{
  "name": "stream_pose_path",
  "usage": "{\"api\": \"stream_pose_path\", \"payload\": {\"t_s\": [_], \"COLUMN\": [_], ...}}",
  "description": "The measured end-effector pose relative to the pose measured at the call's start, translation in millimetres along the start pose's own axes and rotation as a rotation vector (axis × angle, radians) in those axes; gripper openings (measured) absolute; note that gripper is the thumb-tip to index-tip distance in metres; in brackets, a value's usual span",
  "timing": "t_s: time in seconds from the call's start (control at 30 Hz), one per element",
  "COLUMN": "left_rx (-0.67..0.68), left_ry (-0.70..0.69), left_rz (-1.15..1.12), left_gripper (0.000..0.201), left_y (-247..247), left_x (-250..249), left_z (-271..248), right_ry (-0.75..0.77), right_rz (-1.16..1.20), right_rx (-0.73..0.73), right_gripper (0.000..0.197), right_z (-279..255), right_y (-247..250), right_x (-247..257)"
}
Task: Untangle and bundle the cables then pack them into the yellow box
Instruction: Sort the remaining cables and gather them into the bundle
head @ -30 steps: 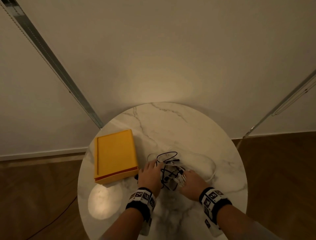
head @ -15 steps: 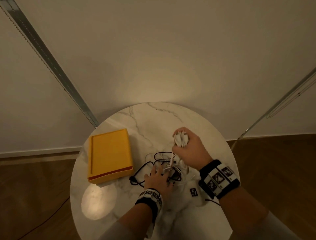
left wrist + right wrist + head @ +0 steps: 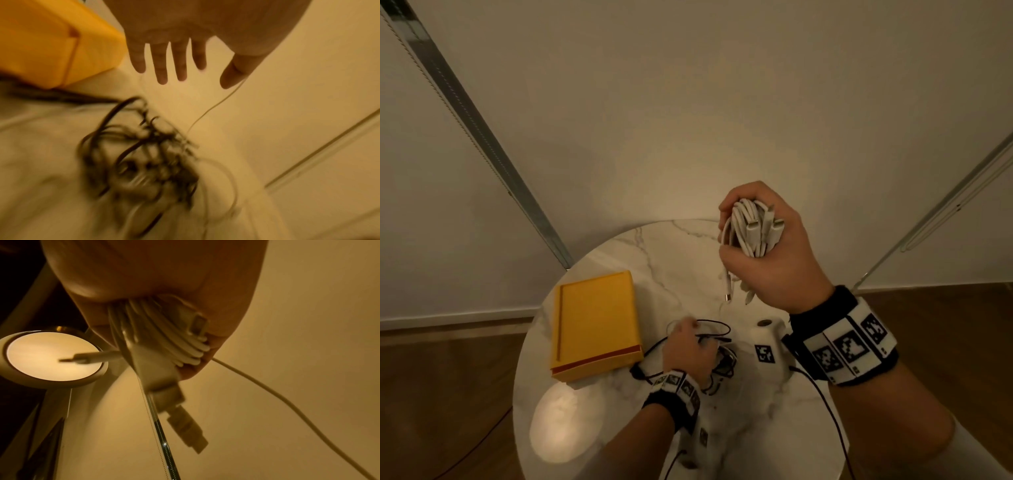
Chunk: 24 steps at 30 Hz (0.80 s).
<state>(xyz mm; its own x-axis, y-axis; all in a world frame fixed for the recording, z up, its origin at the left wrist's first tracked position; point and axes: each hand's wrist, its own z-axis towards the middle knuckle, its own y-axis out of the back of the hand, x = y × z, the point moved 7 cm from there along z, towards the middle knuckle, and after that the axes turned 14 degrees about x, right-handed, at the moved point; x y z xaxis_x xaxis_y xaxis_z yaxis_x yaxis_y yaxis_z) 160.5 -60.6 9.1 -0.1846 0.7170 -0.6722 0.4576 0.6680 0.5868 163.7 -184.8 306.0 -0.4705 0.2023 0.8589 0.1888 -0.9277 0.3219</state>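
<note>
1. While my right hand (image 3: 767,246) is raised above the far side of the round marble table (image 3: 599,442), its fingers are curled tight round a bunch of white cables (image 3: 751,229), several plugs sticking out of my fist.
2. From the right wrist view, the white loops (image 3: 176,337) are wedged against my palm, a flat connector (image 3: 185,423) hangs below, and one loose strand (image 3: 287,402) trails away to the right.
3. In the head view, one plug end (image 3: 728,286) dangles under that fist, above the table.
4. My left hand (image 3: 690,349) is low over the table, fingers (image 3: 161,65) straight and spread, holding nothing that I can see; a thin white strand (image 3: 213,107) runs by my thumb, and whether it touches I cannot tell.
5. The black cable tangle (image 3: 144,155) lies on the marble under that hand, blurred in the wrist view; in the head view, its loops (image 3: 714,327) show just past my knuckles.
6. The yellow box (image 3: 595,320) sits closed on the left part of the table, just beside the tangle, a black loop (image 3: 650,353) reaching near its corner.
</note>
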Motion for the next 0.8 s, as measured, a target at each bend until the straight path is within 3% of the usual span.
{"api": "stream_pose_path", "payload": {"t_s": [0.07, 0.13, 0.27, 0.4, 0.5, 0.6, 0.67, 0.8], "left_rx": [-0.07, 0.01, 0.258, 0.297, 0.336, 0.275, 0.2, 0.03], "left_ry": [-0.115, -0.192, -0.122, -0.19, -0.236, -0.238, -0.239, -0.357], "left_rz": [-0.217, -0.204, 0.066, -0.072, 0.023, 0.034, -0.096, -0.338], "left_gripper": [0.071, 0.078, 0.049, 0.009, 0.017, 0.013, 0.004, 0.005], "left_y": [18, 28, 29, 18, 9, 17, 33, 84], "left_x": [-21, -47, -70, -55, -54, -57, -59, -85], "left_z": [6, 6, 3, 9, 4, 3, 3, -8], "right_ry": [-0.015, -0.015, 0.02, 0.024, 0.013, -0.033, -0.106, -0.317], "right_rz": [0.042, 0.096, 0.242, 0.291, 0.314, 0.271, 0.166, -0.051], "right_rx": [0.025, 0.048, 0.038, 0.016, 0.004, -0.013, 0.0, 0.113], "right_gripper": [0.034, 0.034, 0.033, 0.031, 0.029, 0.029, 0.027, 0.026], "right_z": [0, 0, 0, -5, -9, -14, -18, -36], "right_y": [-8, -15, -17, -8, -5, -2, 0, -2], "right_x": [-1, 1, 9, 9, 6, -3, -15, -51]}}
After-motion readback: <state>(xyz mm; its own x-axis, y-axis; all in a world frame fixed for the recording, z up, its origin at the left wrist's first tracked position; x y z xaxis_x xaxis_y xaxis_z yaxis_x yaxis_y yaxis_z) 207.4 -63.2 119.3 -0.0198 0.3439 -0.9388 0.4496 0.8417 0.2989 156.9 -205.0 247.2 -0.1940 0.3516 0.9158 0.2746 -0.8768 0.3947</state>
